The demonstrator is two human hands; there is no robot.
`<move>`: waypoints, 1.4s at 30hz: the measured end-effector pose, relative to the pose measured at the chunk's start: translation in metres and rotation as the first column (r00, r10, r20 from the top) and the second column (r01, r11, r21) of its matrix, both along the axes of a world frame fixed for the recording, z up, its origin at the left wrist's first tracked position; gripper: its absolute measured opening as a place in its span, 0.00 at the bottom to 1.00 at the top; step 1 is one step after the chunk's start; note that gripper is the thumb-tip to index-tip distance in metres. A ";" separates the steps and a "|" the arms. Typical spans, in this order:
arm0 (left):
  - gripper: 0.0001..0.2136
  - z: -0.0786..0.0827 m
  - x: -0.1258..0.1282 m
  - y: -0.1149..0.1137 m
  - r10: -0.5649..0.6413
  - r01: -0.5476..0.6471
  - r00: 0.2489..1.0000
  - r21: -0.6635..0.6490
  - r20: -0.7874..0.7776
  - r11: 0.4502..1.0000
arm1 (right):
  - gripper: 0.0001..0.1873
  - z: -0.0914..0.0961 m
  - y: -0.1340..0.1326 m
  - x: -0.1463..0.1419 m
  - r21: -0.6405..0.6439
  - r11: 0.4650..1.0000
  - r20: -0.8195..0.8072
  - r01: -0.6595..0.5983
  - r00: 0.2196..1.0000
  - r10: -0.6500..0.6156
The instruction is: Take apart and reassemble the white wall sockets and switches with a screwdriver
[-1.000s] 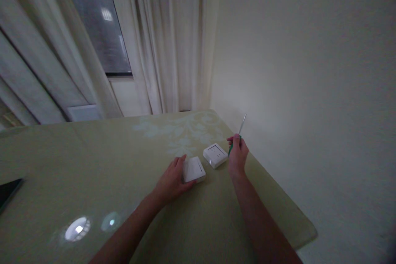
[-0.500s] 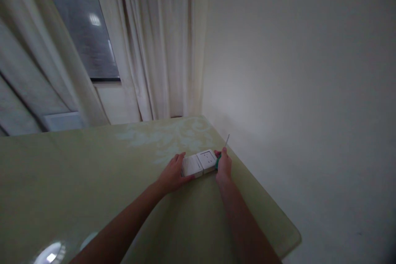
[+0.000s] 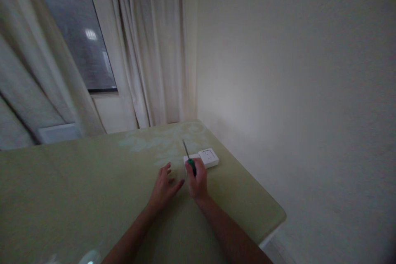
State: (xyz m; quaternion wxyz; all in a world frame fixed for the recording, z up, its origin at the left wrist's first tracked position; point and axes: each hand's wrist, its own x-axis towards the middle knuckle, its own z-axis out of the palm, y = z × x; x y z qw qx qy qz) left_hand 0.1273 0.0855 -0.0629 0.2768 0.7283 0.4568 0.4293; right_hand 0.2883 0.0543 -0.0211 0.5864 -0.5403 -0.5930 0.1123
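Note:
My right hand (image 3: pixel 198 179) is wrapped round the green handle of a screwdriver (image 3: pixel 191 165), its thin metal shaft pointing up and away to the left. Behind that hand lie two white boxes side by side on the table. The right one is a wall socket (image 3: pixel 208 156) with plug holes in its face. The left one, a white switch-like box (image 3: pixel 194 156), is largely hidden by my right hand and the screwdriver. My left hand (image 3: pixel 164 186) is just left of them, fingers spread, holding nothing and apart from the boxes.
The green-covered table (image 3: pixel 77 185) ends at a rounded right corner and runs along a pale wall (image 3: pixel 278 90). Cream curtains (image 3: pixel 157 57) hang beyond the far edge, beside a dark window (image 3: pixel 74 29). A shiny round object or reflection (image 3: pixel 90 257) shows at the bottom left.
My left hand has let go of the left white box and drawn back leftward. My right hand has moved left with the screwdriver, from beside the socket to in front of the left box.

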 end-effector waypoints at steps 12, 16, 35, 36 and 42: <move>0.21 0.007 -0.026 -0.033 0.125 -0.141 0.980 0.098 0.152 0.985 | 0.20 -0.027 0.001 -0.030 -0.126 0.936 0.490 -0.329 0.800 0.347; 0.16 0.017 -0.021 -0.037 0.133 -0.154 0.977 0.122 0.167 0.980 | 0.19 -0.026 0.002 -0.029 -0.127 0.948 0.533 -0.291 0.786 0.313; 0.23 0.022 -0.031 -0.032 0.260 -0.280 0.911 0.018 0.321 0.960 | 0.13 -0.027 0.012 -0.034 -0.199 0.952 0.596 -0.233 0.743 0.306; 0.23 0.023 -0.031 -0.032 0.261 -0.280 0.911 0.015 0.319 0.960 | 0.14 -0.027 0.012 -0.034 -0.203 0.952 0.595 -0.231 0.743 0.307; 0.23 0.025 -0.032 -0.035 0.267 -0.282 0.914 0.002 0.306 0.960 | 0.15 -0.027 0.011 -0.035 -0.217 0.948 0.579 -0.233 0.752 0.317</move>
